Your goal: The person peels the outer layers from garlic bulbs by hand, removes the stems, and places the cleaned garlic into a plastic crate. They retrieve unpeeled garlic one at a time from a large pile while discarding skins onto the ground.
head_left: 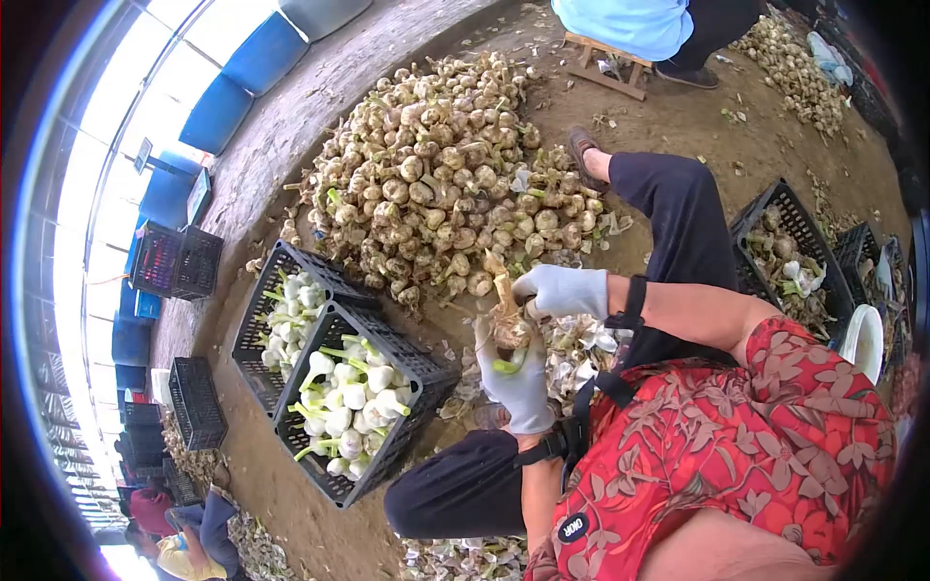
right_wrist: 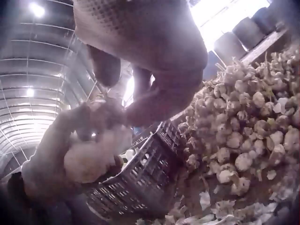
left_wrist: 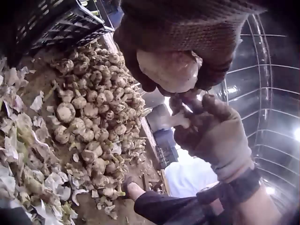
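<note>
My gloved left hand (head_left: pixel 520 387) grips a garlic bulb (head_left: pixel 511 331) with brown outer skin and a long dry stalk pointing up. A green piece shows at the same hand's palm. In the left wrist view, the left hand (left_wrist: pixel 183 37) curls round a pale bulb (left_wrist: pixel 169 70). My gloved right hand (head_left: pixel 567 291) is close against the bulb's upper side, fingers bent at its stalk. From the right wrist, the right hand (right_wrist: pixel 145 56) hangs above the bulb (right_wrist: pixel 86 161), its fingertips partly blurred.
A large heap of unpeeled garlic (head_left: pixel 426 174) lies ahead. Black crates with clean white garlic (head_left: pixel 351 397) stand beside my left knee. Loose skins (head_left: pixel 576 358) lie between my legs. A crate (head_left: pixel 794 252) sits at right; a person in light blue (head_left: pixel 625 24) sits beyond.
</note>
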Demonstrator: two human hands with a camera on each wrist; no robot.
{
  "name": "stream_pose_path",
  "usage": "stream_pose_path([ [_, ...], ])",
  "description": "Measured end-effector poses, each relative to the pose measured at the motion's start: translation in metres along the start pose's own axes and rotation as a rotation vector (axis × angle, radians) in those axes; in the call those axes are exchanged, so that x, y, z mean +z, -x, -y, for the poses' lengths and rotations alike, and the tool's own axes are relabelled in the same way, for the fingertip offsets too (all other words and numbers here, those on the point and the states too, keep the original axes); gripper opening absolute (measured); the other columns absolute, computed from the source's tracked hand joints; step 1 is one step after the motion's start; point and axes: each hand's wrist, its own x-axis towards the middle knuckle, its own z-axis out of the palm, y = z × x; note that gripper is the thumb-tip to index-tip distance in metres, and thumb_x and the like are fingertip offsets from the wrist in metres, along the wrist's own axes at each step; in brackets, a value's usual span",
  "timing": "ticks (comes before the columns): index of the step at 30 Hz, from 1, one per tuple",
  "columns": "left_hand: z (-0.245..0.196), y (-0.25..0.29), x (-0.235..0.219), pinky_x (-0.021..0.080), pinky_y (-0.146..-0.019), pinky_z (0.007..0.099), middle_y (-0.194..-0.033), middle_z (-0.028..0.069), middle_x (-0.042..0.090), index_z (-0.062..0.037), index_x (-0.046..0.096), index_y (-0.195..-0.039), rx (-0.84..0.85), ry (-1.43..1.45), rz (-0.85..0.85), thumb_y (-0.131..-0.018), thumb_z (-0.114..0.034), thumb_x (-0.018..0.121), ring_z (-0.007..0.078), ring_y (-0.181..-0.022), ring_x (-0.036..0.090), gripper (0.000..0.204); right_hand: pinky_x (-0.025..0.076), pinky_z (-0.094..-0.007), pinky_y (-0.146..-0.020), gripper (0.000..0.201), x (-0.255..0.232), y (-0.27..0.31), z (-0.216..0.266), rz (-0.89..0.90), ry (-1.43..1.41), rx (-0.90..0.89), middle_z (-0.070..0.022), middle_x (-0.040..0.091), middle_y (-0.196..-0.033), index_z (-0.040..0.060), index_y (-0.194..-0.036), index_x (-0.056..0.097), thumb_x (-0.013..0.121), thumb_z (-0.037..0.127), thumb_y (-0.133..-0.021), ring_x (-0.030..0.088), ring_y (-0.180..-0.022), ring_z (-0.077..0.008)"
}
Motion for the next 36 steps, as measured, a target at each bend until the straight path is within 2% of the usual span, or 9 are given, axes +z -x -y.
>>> stream_pose_path([
  [4, -0.011, 0.005, 0.003, 0.051, -0.084, 0.0286, -0.122, 0.0149, 0.056, 0.0023, 0.045, -0.135, -0.021, 0.075, -0.018, -0.079, -0.003, 0.069, 0.0178, -0.105, 0.058, 0.061, 0.049, -0.0426, -0.071, 0.024, 0.01, -0.001, 0.0, -0.18, 0.254, -0.025, -0.0257, 0.064, -0.084, -0.0035, -0.091, 0.062, 0.057, 0.01, -0.071, 0.064, -0.081, -0.0381],
  [10, 0.027, -0.003, -0.018, 0.054, -0.065, 0.035, -0.091, 0.0086, 0.062, -0.0064, 0.057, -0.112, -0.719, 1.193, 0.257, -0.094, -0.043, 0.041, 0.0195, -0.071, 0.06, 0.044, 0.05, -0.0401, -0.071, 0.023, 0.027, 0.008, -0.002, -0.249, -0.098, -0.067, -0.0221, 0.065, -0.082, -0.0018, -0.093, 0.065, 0.056, 0.006, -0.073, 0.064, -0.082, -0.035],
  [13, 0.026, -0.002, -0.006, 0.053, -0.065, 0.0346, -0.093, 0.0078, 0.063, -0.0087, 0.058, -0.113, -0.533, 0.857, 0.064, -0.093, -0.048, 0.043, 0.0196, -0.075, 0.063, 0.047, 0.05, -0.0327, -0.066, 0.023, 0.032, 0.005, -0.007, -0.293, -0.437, 0.126, -0.0151, 0.068, -0.079, -0.0024, -0.095, 0.066, 0.058, 0.005, -0.075, 0.064, -0.072, -0.0196],
  [19, 0.04, 0.003, -0.011, 0.053, -0.072, 0.0303, -0.1, 0.0069, 0.059, -0.0009, 0.054, -0.112, -0.394, 0.389, -0.092, -0.091, -0.037, 0.054, 0.0165, -0.082, 0.061, 0.042, 0.047, -0.0319, -0.055, 0.019, 0.041, 0.009, -0.009, -0.11, -0.077, -0.029, -0.0138, 0.066, -0.07, -0.0039, -0.09, 0.067, 0.059, 0.001, -0.073, 0.058, -0.058, -0.0163],
  [23, 0.021, 0.0, -0.013, 0.053, -0.077, 0.032, -0.106, 0.0095, 0.061, -0.0004, 0.055, -0.114, -0.384, 0.49, 0.001, -0.094, -0.041, 0.051, 0.0191, -0.092, 0.061, 0.046, 0.048, -0.0285, -0.052, 0.022, 0.019, 0.03, 0.021, 0.133, -0.665, 0.311, -0.0103, 0.067, -0.072, -0.0041, -0.091, 0.067, 0.059, -0.001, -0.07, 0.059, -0.056, -0.0146],
  [26, 0.032, -0.002, -0.026, 0.052, -0.078, 0.0349, -0.114, 0.0132, 0.061, -0.0003, 0.052, -0.122, -0.568, 0.809, 0.196, -0.094, -0.048, 0.049, 0.0234, -0.09, 0.061, 0.056, 0.049, -0.0272, -0.049, 0.024, 0.017, 0.037, 0.005, 0.15, -0.956, 0.247, -0.0075, 0.066, -0.07, -0.0039, -0.091, 0.067, 0.059, -0.001, -0.069, 0.06, -0.055, -0.0147],
  [30, 0.028, 0.008, -0.032, 0.052, -0.07, 0.0317, -0.107, 0.0146, 0.063, 0.0003, 0.051, -0.123, -0.469, 0.794, 0.312, -0.09, -0.055, 0.054, 0.0219, -0.078, 0.06, 0.064, 0.049, -0.0287, -0.048, 0.029, 0.011, 0.033, 0.0, -0.084, -1.256, -0.008, -0.0122, 0.066, -0.085, -0.0068, -0.1, 0.063, 0.053, -0.004, -0.072, 0.063, -0.064, -0.0169],
  [31, 0.033, 0.001, -0.04, 0.05, -0.057, 0.0257, -0.094, 0.0127, 0.062, 0.0008, 0.05, -0.122, -0.49, 0.868, 0.568, -0.082, -0.054, 0.067, 0.0189, -0.068, 0.059, 0.071, 0.05, -0.0289, -0.049, 0.029, -0.001, 0.031, 0.003, -0.116, -1.202, -0.058, -0.0122, 0.066, -0.087, -0.0068, -0.1, 0.062, 0.051, -0.005, -0.073, 0.063, -0.064, -0.0174],
  [36, 0.014, 0.018, -0.018, 0.048, -0.046, 0.0225, -0.091, 0.014, 0.062, -0.0001, 0.046, -0.126, -0.542, 0.589, 0.356, -0.075, -0.045, 0.077, 0.0186, -0.064, 0.061, 0.075, 0.047, -0.0285, -0.058, 0.015, -0.034, -0.002, -0.008, -0.337, -0.824, 0.041, -0.0084, 0.064, -0.076, -0.0031, -0.085, 0.064, 0.057, 0.004, -0.074, 0.061, -0.067, -0.0172],
])
